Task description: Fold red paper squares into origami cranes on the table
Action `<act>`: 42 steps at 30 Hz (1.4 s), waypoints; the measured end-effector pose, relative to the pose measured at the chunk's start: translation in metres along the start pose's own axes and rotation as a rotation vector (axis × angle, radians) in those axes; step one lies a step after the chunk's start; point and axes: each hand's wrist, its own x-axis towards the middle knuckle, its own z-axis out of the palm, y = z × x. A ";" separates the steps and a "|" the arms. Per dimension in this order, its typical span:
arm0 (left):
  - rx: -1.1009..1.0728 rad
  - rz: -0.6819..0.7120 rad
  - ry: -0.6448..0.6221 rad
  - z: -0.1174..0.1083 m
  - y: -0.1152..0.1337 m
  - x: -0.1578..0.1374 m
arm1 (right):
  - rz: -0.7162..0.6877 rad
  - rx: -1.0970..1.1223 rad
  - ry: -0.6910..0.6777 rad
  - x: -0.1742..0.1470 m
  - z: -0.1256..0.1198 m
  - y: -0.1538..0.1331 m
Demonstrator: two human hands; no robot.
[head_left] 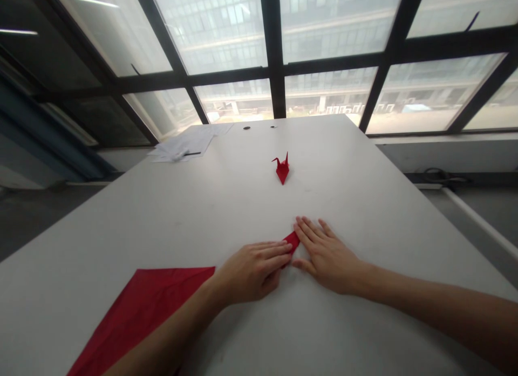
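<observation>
A small piece of folded red paper [292, 242] lies on the white table, mostly covered by both hands. My left hand [257, 269] is closed over its near left part, fingers pressed together on the paper and thumb tucked under. Flat and open, my right hand [324, 254] rests at the paper's upper right end with fingertips on its edge and thumb held apart. Farther off on the table stands a red origami crane [282, 170]. A large red paper sheet [149, 300] lies at the lower left, partly under my left forearm.
White paper sheets [206, 136] lie spread at the far left of the table [194, 203], with a dark pen [192, 153] on them. Two small dark spots show near the far edge. Tall framed windows [226, 31] stand behind the table.
</observation>
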 end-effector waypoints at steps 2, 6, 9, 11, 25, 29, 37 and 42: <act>0.021 -0.052 -0.026 0.002 0.002 0.000 | 0.036 -0.007 0.010 0.004 0.000 0.007; 0.072 -0.124 -0.105 0.008 -0.001 0.003 | -0.007 0.019 -0.013 0.019 -0.006 0.031; 0.079 -0.153 -0.124 0.011 -0.005 0.004 | -0.057 0.035 -0.010 0.026 -0.009 0.043; 0.073 -0.156 -0.118 0.011 -0.006 0.004 | -0.030 0.026 0.027 0.026 -0.010 0.043; 0.062 -0.148 -0.122 0.011 -0.007 0.003 | 0.143 -0.034 0.059 0.029 -0.003 0.058; 0.067 -0.147 -0.121 0.011 -0.006 0.003 | 0.184 -0.041 0.153 0.034 -0.004 0.056; 0.083 -0.189 -0.053 0.011 -0.004 0.005 | -0.148 0.031 0.015 0.032 -0.004 0.038; 0.124 -0.205 -0.069 0.015 -0.006 0.003 | -0.139 0.013 0.026 0.031 -0.002 0.038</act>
